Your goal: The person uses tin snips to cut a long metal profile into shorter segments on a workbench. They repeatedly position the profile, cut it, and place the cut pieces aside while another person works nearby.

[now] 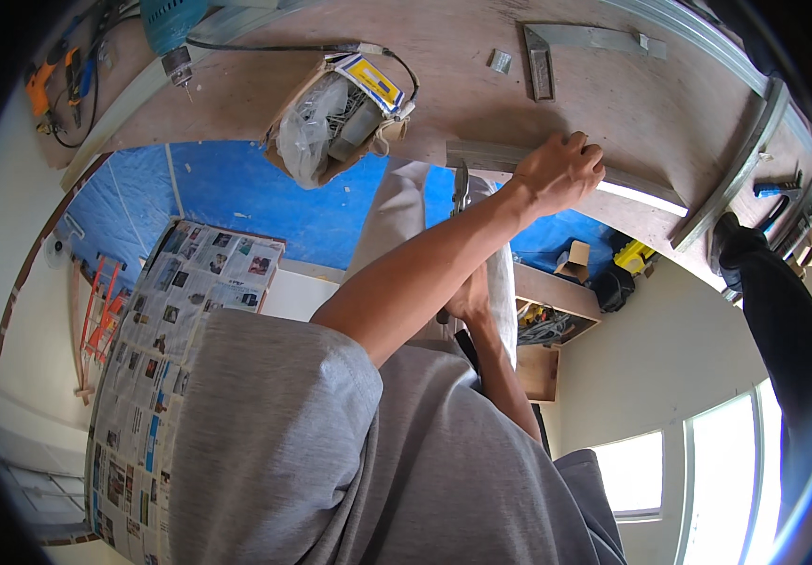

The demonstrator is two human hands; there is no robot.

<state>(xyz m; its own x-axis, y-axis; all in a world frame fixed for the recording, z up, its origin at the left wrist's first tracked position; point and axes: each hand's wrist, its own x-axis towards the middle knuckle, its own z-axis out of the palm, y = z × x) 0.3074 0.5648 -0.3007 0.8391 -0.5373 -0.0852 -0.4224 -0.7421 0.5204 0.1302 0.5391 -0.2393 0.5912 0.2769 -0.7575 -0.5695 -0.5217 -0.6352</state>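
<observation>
A long grey metal channel (646, 189) lies along the near edge of the wooden work surface. Reaching across to the right, my left hand (561, 174) is closed over this channel, fingers curled on its far side. My right hand (470, 297) is lower, partly hidden behind my left forearm, and closed on the handles of a plier-like metal cutting tool (461, 186). The tool's jaws point away from me and meet the channel near its left end. Its exact kind is hard to make out.
An open cardboard box (335, 118) of screws and a plastic bag stands left on the surface. A teal drill (172, 38), a bent metal piece (540, 61) and orange-handled tools (40, 85) lie farther off. Blue sheeting (236, 198) covers the floor. A black-clad limb (773, 292) of another person shows right.
</observation>
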